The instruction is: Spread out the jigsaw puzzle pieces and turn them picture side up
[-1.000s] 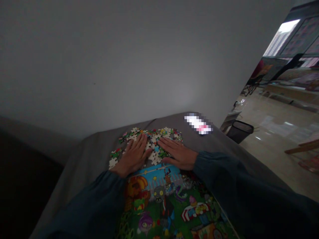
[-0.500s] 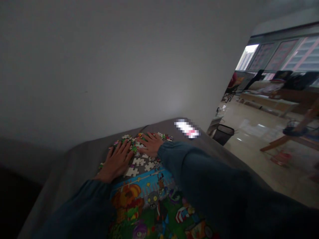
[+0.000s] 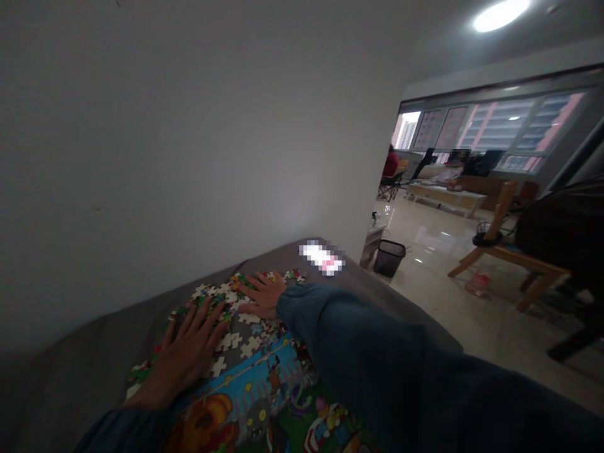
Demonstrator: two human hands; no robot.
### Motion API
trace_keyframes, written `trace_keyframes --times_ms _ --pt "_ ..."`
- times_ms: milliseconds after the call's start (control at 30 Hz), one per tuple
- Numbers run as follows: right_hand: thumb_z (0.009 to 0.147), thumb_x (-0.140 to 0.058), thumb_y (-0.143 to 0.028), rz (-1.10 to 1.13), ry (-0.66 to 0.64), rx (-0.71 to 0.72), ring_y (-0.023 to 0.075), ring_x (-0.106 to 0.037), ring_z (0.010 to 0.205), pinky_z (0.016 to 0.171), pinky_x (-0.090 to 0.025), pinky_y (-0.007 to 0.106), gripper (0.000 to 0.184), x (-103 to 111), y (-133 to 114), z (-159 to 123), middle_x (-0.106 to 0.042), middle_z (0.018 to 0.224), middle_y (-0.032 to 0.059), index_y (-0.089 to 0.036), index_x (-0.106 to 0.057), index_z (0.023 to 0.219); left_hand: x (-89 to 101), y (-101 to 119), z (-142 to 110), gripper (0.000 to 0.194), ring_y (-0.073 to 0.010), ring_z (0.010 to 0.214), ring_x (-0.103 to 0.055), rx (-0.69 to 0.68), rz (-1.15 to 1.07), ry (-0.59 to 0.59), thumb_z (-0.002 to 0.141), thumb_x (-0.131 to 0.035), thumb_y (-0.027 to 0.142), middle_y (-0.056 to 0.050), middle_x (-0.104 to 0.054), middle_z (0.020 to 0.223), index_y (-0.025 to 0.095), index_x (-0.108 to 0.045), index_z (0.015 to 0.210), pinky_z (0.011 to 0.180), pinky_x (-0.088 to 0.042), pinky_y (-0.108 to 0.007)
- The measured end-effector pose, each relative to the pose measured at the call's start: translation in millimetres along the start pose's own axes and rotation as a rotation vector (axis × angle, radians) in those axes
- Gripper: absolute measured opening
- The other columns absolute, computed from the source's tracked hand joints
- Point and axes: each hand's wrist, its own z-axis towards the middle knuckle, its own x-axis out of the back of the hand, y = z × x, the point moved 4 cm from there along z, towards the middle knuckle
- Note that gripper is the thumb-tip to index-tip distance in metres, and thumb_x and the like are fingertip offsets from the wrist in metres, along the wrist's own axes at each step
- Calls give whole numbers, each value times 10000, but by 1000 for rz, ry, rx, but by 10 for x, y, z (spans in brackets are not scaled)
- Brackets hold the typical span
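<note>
My left hand lies flat with fingers spread on loose jigsaw puzzle pieces, some face down and some showing colour. To its right, my right hand also rests on the pieces, palm down, fingers apart. Neither hand grips anything. Nearer to me lies the joined part of the jigsaw puzzle, a bright cartoon picture with a blue upper edge; my right sleeve covers its right side. Some pieces are hidden beneath my palms.
A blurred-out bright phone-like object lies on the grey-covered table, which stands against a white wall. To the right on the floor are a black waste basket and a wooden chair. A person in red sits far back.
The camera view has swung to the right, showing more of the room. My left hand has shifted toward me and left over the pieces; both hands stay flat.
</note>
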Motion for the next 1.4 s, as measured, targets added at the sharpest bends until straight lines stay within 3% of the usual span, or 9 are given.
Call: trace_keyframes --times_ms 133,167,267,400,600,767,1033,1267,1400 --pt "901 -147 -717 -9 -11 13 253 -135 1460 1154 -79 573 767 29 89 -9 -166 1590 31 -272 -168 1525 76 -47 -27 544 -347 1444 -168 93 71 -40 944 -265 387 -64 -238 1576 271 -358 1467 1122 -129 -601" --pt "914 -152 -696 -10 -10 13 258 -130 1460 1153 -74 572 756 28 113 -51 -161 1590 51 -254 -170 1526 103 -63 -36 550 -342 1440 -184 157 68 -53 953 -256 414 -67 -228 1578 272 -327 1479 1123 -153 -586" --pt "930 -168 -667 -5 -16 21 279 -102 1463 1154 -38 558 776 -10 146 -177 -149 1585 132 -172 -175 1527 150 -11 -32 540 -326 1451 -144 152 84 -94 971 -227 403 -53 -190 1589 271 -290 1491 1134 -140 -566" --pt "929 -185 -673 5 -33 56 257 -53 1469 1162 -48 516 763 -84 40 -176 -89 1596 118 -209 -140 1533 152 68 -10 550 -302 1448 -181 213 54 -96 975 -233 465 -54 -170 1594 298 -247 1498 1138 -144 -550" --pt "937 -175 -661 -1 -33 29 240 -71 1468 1168 -46 483 727 -84 36 37 -113 1596 90 -239 -167 1530 184 102 -20 538 -271 1458 -154 210 25 -100 981 -235 475 -16 -194 1589 313 -256 1494 1147 -169 -499" --pt "942 -220 -642 -3 -25 49 252 -65 1468 1172 -28 477 755 -92 122 -122 -117 1591 112 -177 -155 1532 205 46 -18 535 -299 1455 -151 256 39 -71 984 -240 460 -37 -186 1591 292 -282 1490 1141 -164 -523" --pt "957 -193 -626 66 -27 80 250 -77 1467 1181 -70 442 733 -118 -101 -26 -116 1593 109 -166 -186 1527 199 172 -8 546 -291 1453 -169 207 35 -122 974 -254 418 -79 -155 1594 262 -257 1497 1138 -145 -539" --pt "951 -238 -632 29 38 21 259 -107 1464 1167 -104 497 686 202 208 -265 -160 1592 75 -240 -228 1515 40 31 -7 556 -319 1441 -201 136 93 -81 935 -278 358 -93 -179 1585 245 -317 1479 1112 -168 -571" --pt "942 -287 -631 7 68 -58 296 -158 1450 1147 -168 516 697 215 415 -429 -207 1578 113 -214 -272 1500 -113 -119 0 552 -339 1440 -194 60 147 -13 918 -302 350 -71 -157 1589 267 -357 1461 1115 -115 -589"
